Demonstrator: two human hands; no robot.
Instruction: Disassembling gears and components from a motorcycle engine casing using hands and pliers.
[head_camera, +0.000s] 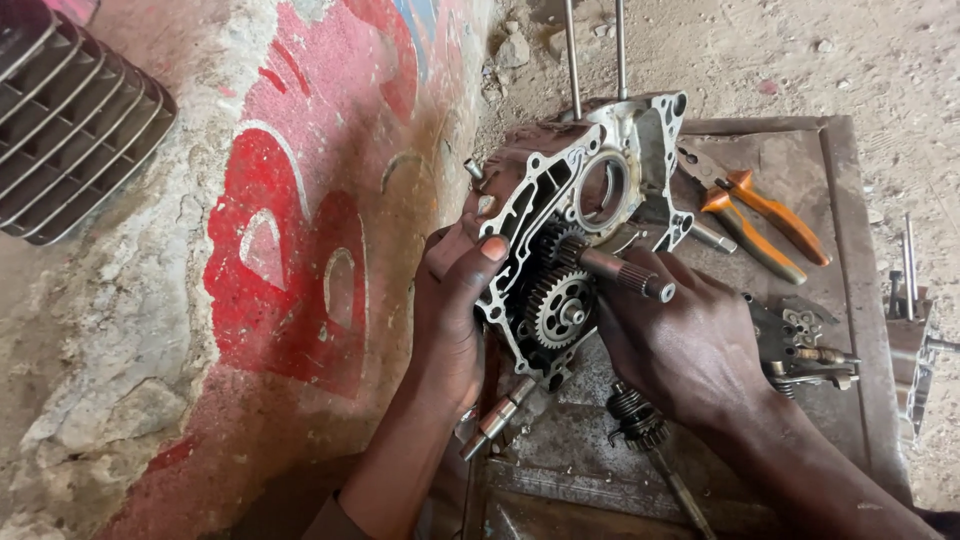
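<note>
Two hands, both mine, grip an aluminium engine crankcase half (590, 190) that stands tilted on edge over a rusty steel plate (850, 200) on the dusty ground. My left hand (450, 310) wraps the case's left rim, thumb pressed flat on the gasket face. My right hand (680, 340) closes around the lower right side, fingers tucked behind the casting just below a splined gear shaft (625, 277) that juts out toward me. Beside that shaft, a toothed gear (558, 310) sits meshed inside the open case, with a large round bore visible above it. Two long studs (572, 60) rise from the top of the case.

On the plate to the right, orange-handled pliers (765, 222) lie well apart from my hands. A loose gear cluster on its shaft (640, 420) rests on the plate just below my right wrist, and a smaller metal engine part (805, 345) lies to the right of that hand. To the left, a concrete block painted red and white (300, 250) stands close against the case. A finned engine cylinder (70, 120) sits at the upper left corner.
</note>
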